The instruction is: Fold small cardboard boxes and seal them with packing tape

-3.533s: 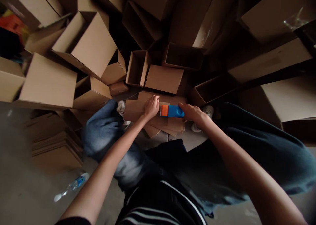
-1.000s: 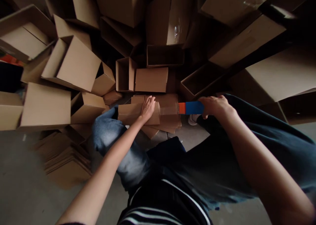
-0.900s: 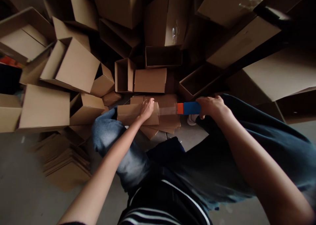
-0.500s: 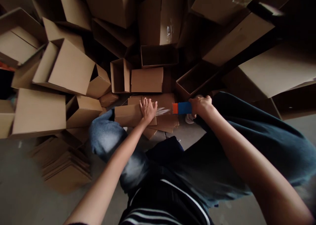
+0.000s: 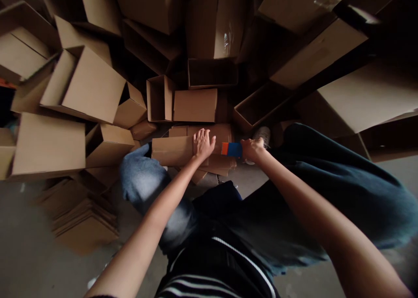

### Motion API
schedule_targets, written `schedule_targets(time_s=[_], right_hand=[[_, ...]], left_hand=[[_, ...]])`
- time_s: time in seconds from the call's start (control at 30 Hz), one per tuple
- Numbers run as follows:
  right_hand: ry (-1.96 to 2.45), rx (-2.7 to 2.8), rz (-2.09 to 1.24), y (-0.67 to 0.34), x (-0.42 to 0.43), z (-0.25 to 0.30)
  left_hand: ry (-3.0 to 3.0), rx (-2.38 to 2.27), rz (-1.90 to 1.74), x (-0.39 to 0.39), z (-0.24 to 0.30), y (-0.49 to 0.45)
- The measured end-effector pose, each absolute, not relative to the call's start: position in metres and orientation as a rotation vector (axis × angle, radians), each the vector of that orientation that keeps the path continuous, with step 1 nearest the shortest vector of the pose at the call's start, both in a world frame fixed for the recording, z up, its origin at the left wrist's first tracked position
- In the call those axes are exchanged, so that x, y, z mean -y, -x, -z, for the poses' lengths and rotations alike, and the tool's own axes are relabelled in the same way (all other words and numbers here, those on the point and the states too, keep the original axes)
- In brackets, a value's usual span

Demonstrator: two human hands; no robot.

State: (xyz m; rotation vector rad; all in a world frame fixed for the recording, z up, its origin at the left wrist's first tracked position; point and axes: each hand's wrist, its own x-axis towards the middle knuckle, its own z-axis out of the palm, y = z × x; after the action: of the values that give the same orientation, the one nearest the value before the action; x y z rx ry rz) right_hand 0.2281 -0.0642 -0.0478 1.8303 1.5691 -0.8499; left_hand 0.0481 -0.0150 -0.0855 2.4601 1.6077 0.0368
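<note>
My left hand [image 5: 203,143] lies flat with fingers spread on a small cardboard box [image 5: 171,150] that rests on a stack of flat cardboard [image 5: 219,163] between my knees. My right hand [image 5: 253,149] is closed round the handle of a blue and orange tape dispenser [image 5: 231,149]. The dispenser's orange end sits just right of my left hand's fingers, at the box's right end. Both of my knees in jeans flank the box.
Many open and folded cardboard boxes [image 5: 91,86] are piled all round the front and sides. A stack of flattened cardboard [image 5: 83,215] lies on the concrete floor at lower left. A white shoe [image 5: 263,134] shows behind the right hand.
My right hand pulled the dispenser out to the right, stretching clear tape, then came back left toward the box. My left hand has stayed pressed on the box.
</note>
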Motion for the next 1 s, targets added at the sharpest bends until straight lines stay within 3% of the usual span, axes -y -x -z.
schedule_targets(time_s=[0.53, 1.0], right_hand=[[-1.931, -1.755, 0.783, -0.179, 0.069, 0.057], [-1.954, -1.801, 0.457, -0.111, 0.078, 0.044]], left_hand=[[-2.506, -1.659, -0.091, 0.02, 0.097, -0.055], [-2.421, -1.659, 0.012, 0.017, 0.091, -0.044]])
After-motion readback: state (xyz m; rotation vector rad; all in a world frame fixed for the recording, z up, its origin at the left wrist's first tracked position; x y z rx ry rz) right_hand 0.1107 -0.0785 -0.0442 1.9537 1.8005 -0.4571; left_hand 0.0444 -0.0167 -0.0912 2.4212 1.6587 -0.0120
